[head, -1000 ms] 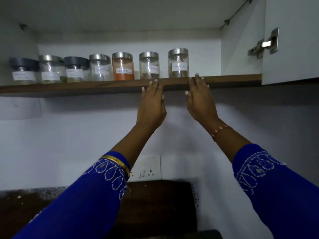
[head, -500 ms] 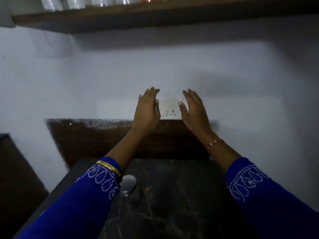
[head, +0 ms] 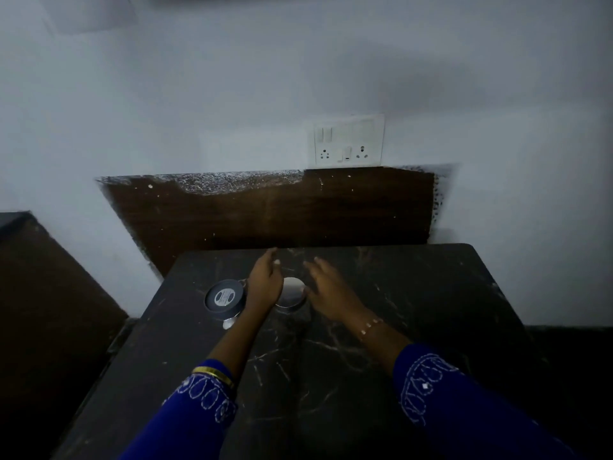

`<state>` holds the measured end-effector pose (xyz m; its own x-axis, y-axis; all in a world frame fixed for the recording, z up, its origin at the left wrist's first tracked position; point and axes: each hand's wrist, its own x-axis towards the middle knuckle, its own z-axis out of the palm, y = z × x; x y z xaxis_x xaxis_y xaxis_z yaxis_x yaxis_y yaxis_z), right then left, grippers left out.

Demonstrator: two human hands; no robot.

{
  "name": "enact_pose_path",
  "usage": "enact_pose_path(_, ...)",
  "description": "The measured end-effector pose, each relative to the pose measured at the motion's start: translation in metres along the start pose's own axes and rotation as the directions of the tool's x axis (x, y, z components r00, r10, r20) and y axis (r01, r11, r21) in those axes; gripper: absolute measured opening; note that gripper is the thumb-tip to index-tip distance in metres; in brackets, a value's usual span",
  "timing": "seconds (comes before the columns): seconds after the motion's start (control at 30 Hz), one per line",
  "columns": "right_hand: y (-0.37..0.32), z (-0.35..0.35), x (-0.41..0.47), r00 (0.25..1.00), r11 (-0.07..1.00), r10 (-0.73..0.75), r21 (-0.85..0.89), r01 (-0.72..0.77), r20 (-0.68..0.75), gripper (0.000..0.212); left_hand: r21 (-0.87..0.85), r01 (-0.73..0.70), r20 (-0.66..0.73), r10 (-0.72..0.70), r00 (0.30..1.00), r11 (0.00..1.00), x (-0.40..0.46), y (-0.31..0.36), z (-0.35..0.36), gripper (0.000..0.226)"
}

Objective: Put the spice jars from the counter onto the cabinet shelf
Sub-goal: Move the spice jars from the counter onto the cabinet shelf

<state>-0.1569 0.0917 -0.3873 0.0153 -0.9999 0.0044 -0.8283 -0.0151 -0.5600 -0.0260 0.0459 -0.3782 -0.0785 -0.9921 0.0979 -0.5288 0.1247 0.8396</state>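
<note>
1. Two jars are seen from above on the dark marble counter [head: 398, 327], near its back edge.
2. The silver-lid jar [head: 292, 291] stands between the two hands; whether either hand touches it cannot be told.
3. The left hand [head: 265, 283] is held with fingers extended and relaxed; nothing is gripped.
4. The right hand [head: 328, 292] is likewise spread, blurred, and nothing is held.
5. The black-lid jar [head: 225, 297] stands just left of the left wrist.
6. A socket plate [head: 349, 140] is mounted on the wall behind.
</note>
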Motion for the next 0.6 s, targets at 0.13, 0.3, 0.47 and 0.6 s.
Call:
enact_pose_path(0.13,-0.003,0.030,0.004,0.974,0.994,0.093,-0.073,-0.079,0.205,0.071,-0.036,0.125,0.108,-0.121,0.987,0.991,0.005,-0.037,0.003,0.042)
enact_pose_path(0.3,-0.005,0.047,0.011,0.948,0.985,0.171,-0.013,-0.174,0.268,0.077,-0.064,0.214,0.244,-0.193,0.950,0.975,0.018,-0.063,0.004,0.046)
enact_pose_path(0.47,-0.008,0.067,0.016,0.970,0.943,0.222,0.232,-0.239,0.097,0.073,-0.146,0.275,0.338,-0.213,0.917,0.950,0.019,-0.089,0.017,0.036)
enact_pose_path(0.6,-0.004,0.077,0.011,0.966,0.912,0.259,0.330,-0.245,0.001,0.071,-0.249,0.272,0.338,-0.180,0.924,0.929,0.007,-0.089,0.016,0.029)
